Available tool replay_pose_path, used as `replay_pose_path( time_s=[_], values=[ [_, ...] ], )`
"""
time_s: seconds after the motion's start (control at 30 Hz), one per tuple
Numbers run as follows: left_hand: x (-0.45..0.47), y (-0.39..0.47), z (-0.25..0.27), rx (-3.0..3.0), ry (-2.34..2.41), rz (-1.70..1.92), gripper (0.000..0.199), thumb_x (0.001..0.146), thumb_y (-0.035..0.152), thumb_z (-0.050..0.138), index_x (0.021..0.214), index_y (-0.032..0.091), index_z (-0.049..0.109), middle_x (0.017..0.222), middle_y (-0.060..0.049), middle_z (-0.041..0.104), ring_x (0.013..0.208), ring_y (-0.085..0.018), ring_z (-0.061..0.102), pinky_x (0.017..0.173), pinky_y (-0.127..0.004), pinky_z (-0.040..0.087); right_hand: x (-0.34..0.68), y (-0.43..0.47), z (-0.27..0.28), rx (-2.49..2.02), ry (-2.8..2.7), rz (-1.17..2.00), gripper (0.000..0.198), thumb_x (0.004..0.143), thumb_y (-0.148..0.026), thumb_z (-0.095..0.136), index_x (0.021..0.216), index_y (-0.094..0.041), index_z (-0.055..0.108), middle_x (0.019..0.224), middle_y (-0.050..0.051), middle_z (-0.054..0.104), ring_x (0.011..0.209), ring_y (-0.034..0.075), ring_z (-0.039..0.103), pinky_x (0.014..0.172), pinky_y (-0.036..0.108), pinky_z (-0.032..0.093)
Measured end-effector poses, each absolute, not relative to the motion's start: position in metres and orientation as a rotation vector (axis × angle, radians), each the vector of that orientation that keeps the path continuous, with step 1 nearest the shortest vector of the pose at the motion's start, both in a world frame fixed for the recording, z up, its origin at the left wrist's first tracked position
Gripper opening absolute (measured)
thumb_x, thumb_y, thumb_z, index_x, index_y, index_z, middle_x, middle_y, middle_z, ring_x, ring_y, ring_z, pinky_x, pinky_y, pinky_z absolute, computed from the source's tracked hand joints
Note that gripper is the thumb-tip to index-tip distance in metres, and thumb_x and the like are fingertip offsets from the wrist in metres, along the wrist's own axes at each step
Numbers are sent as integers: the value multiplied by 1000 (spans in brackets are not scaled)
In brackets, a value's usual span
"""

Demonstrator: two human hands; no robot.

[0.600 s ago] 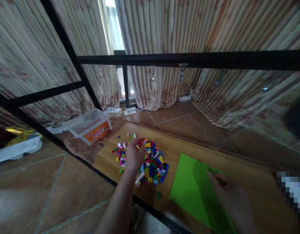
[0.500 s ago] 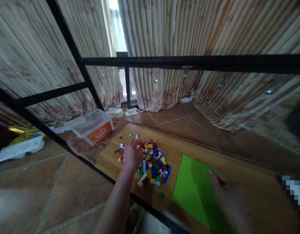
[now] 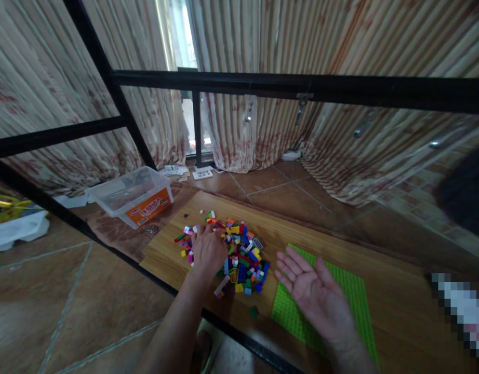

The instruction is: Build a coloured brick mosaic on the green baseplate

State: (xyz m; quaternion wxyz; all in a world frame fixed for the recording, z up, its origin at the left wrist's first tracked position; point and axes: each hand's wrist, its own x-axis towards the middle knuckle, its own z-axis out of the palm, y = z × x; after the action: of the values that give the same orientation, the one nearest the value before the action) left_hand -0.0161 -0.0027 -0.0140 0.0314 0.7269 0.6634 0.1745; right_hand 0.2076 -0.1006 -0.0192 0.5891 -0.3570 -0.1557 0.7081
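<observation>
Lying beneath and right of left hand (image 3: 209,252): toy-brick pile (image 3: 242,259); hold unclear. Right hand (image 3: 316,293) unclenched, palm-up, over green baseplate (image 3: 356,293).

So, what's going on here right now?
A person has their left hand down at a pile of small coloured toy bricks on a wooden tabletop; whether the fingers grip one is hard to tell. The right hand is open, palm up, over the green studded plate, with nothing visible in it. A clear plastic box with an orange label stands beyond the tabletop's left end.
</observation>
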Motion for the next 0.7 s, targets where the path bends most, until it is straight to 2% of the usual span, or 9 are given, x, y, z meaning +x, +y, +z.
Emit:
replay_pose_path(
  time_s=[0.27, 0.43, 0.57, 0.7],
  values=[
    [-17, 5, -18, 2278, 2000, 620, 30, 87, 19, 48, 100, 21, 74, 113, -7, 70, 105, -31, 57, 93, -45, 43, 207, -97, -24, -736, -380, 1698, 53, 92, -59, 43, 115, -21, 70, 117, 10, 71, 107, 21, 63, 97, 38, 46],
    [-12, 8, -11, 2175, 1910, 940, 27, 89, 24, 49, 99, 19, 73, 104, -9, 73, 97, -28, 63, 91, -44, 46, 212, -96, -24, -735, -354, 1655, 45, 94, -52, 45, 112, -21, 71, 112, 7, 73, 100, 18, 64, 93, 34, 47],
    [8, 2, -7, 1834, 1565, 1242, 25, 88, 32, 53, 98, 17, 70, 92, -7, 73, 85, -22, 67, 83, -35, 51, 216, -98, -24, -789, -380, 1608, 39, 92, -47, 50, 111, -21, 72, 108, 7, 73, 94, 17, 65, 87, 32, 48],
    [43, -13, -14, 1444, 1169, 1227, 27, 83, 38, 61, 98, 17, 69, 93, -4, 72, 82, -18, 66, 74, -30, 55, 218, -100, -25, -949, -459, 1416, 30, 83, -43, 67, 104, -22, 74, 100, 6, 75, 88, 16, 64, 82, 30, 48]
  ],
)
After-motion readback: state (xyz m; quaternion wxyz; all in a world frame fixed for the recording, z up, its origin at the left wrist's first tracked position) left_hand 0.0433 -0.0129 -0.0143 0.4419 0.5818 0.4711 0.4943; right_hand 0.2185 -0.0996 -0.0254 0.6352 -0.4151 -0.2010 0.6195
